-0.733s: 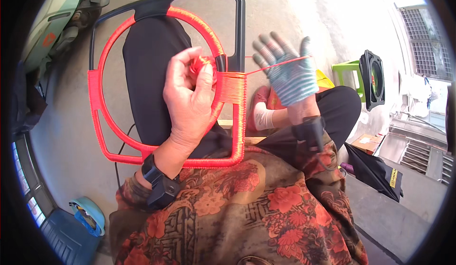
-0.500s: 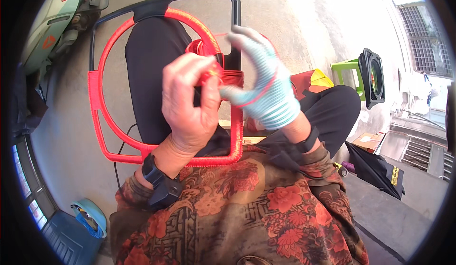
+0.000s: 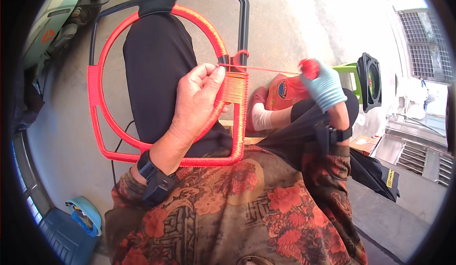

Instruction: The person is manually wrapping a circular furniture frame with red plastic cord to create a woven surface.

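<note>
A black frame with a round inner ring rests across my lap, much of it wrapped in red cord. Tight turns of cord cover the bar where ring and right side meet; bare black shows just above them. My left hand, ungloved, pinches the cord against this joint with thumb and fingertips. Out to the right, my right hand, in a light blue ribbed glove, is closed round a small red bundle of cord. A straight strand runs between the joint and that bundle.
Beyond my right knee stand a green stool and a black speaker-like box. A red bag lies by my foot. A scooter is at far left; a blue basin sits lower left.
The cord bundle has passed from my left hand to my right, which has swung out to the right and closed. The strand is now drawn straight. My left hand has settled at the joint.
</note>
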The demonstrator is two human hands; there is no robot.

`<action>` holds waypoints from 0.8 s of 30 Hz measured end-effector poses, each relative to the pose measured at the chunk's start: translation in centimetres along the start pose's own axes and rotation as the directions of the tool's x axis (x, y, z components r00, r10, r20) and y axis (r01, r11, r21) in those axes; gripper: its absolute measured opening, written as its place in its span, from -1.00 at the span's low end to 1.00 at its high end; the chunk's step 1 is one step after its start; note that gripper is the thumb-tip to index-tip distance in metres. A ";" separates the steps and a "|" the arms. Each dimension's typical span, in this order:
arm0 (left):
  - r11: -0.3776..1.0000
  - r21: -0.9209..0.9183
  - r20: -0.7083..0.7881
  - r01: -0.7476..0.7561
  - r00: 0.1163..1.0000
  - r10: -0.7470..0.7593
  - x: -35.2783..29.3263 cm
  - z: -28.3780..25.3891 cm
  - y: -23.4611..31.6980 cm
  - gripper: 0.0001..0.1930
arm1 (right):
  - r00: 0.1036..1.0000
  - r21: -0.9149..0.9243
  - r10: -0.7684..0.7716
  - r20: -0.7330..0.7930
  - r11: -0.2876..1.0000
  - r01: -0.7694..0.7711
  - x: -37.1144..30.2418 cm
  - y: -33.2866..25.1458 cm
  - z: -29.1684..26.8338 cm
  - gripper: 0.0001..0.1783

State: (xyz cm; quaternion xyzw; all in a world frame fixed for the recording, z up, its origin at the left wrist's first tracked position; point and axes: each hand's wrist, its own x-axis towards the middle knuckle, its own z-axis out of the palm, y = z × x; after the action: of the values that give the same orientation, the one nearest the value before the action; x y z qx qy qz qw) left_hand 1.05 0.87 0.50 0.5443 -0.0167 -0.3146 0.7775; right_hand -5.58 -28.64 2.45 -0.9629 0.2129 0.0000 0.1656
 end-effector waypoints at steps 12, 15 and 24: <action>1.000 0.003 -0.037 -0.003 0.999 0.003 0.1 0.1 -0.3 -0.76 | 0.767 0.880 -0.431 0.476 0.232 -0.415 -1.5 -8.5 3.1 -0.67; 0.999 -0.049 -0.058 -0.022 0.998 0.019 0.0 0.3 0.3 -0.76 | 0.783 0.892 -0.428 0.451 0.199 -0.405 -1.6 -7.9 5.0 -0.64; 0.976 -0.218 -0.043 0.008 0.999 -0.018 0.1 -0.3 0.1 -0.81 | 0.940 0.705 -0.243 0.239 -0.623 -0.340 -2.3 -9.1 6.2 -0.75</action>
State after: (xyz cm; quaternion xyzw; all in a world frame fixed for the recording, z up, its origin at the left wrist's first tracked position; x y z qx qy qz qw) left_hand 1.28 1.08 0.49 0.4628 0.0386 -0.3074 0.8305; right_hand -3.49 -17.97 -0.32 -0.2263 0.1169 -0.0252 0.9667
